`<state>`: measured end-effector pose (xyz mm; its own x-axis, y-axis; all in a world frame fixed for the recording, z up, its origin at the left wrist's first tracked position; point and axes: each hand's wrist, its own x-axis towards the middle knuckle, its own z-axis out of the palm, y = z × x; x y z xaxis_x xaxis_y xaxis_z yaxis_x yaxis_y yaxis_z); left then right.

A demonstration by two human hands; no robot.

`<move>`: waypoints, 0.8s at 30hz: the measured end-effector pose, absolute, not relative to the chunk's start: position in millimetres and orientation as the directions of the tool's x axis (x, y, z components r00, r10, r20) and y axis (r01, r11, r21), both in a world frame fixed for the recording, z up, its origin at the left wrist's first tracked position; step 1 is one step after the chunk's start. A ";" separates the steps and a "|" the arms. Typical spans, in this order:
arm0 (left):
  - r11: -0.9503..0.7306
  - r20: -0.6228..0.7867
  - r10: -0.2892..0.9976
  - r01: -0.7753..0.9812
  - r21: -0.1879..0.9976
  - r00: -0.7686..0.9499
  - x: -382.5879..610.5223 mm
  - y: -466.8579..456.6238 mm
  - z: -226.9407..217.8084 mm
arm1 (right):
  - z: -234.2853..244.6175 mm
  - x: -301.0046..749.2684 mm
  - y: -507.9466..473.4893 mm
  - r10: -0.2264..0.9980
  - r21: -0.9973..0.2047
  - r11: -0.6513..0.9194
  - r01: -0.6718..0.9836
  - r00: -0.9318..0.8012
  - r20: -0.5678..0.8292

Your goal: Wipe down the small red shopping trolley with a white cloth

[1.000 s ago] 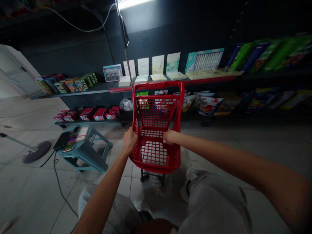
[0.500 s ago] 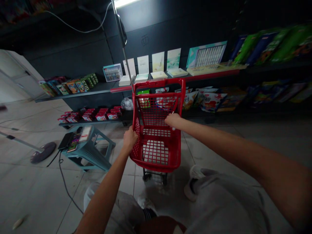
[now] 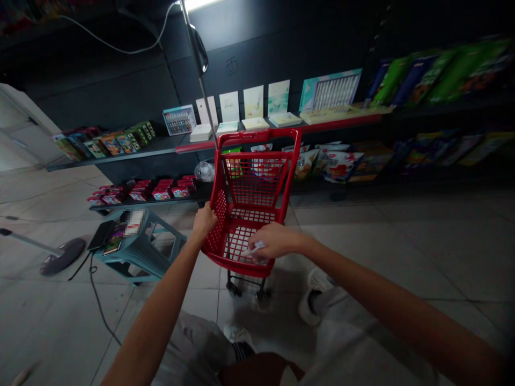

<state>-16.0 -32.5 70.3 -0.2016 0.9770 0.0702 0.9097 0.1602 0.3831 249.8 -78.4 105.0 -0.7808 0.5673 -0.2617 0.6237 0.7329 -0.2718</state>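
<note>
Shows the red cart (image 3: 220, 217) upright on the tiled floor (image 3: 354, 236), in front of the shelf (image 3: 341, 125). Keeps the hands apart: grips the cart's left rim with the left hand (image 3: 205, 220), and holds a white wad (image 3: 259, 245) in the right hand (image 3: 273, 242) at the near right corner, over or just inside the rim. Looks, by judgement, partway through handling the cart, with both hands engaged; cannot tell how much to count as done or left. Leaves little room off the left edge, with the stool (image 3: 137, 246) near and a cable (image 3: 100, 309) farther out; meets the shelf's front edge beyond the far side. Offers most room off the right edge, apart from a shoe (image 3: 309, 310) near the near right corner.
</note>
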 end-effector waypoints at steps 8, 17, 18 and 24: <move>-0.050 0.161 0.987 0.882 0.469 -0.030 -31.3 -6.4 69.0 | 60.8 246.6 -96.1 0.377 -0.132 0.926 0.354 -0.882 0.282; -0.174 0.226 0.971 0.867 0.466 0.073 -57.5 13.1 63.9 | 56.0 274.9 -40.7 0.460 -0.218 0.882 0.418 -0.659 0.595; -0.178 0.225 0.971 0.868 0.465 0.079 -60.2 14.2 64.8 | 56.3 275.6 -34.2 0.488 -0.235 0.865 0.444 -0.631 0.603; -0.053 0.169 0.986 0.950 0.308 0.001 -69.7 14.9 81.5 | 53.5 261.7 -15.1 0.569 -0.274 0.812 0.516 -0.592 0.571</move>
<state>-69.7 14.9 81.5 0.0007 0.9857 0.1685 0.9498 -0.0534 0.3082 261.7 -15.1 53.5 -0.5919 0.5690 0.5709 0.5157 0.8116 -0.2744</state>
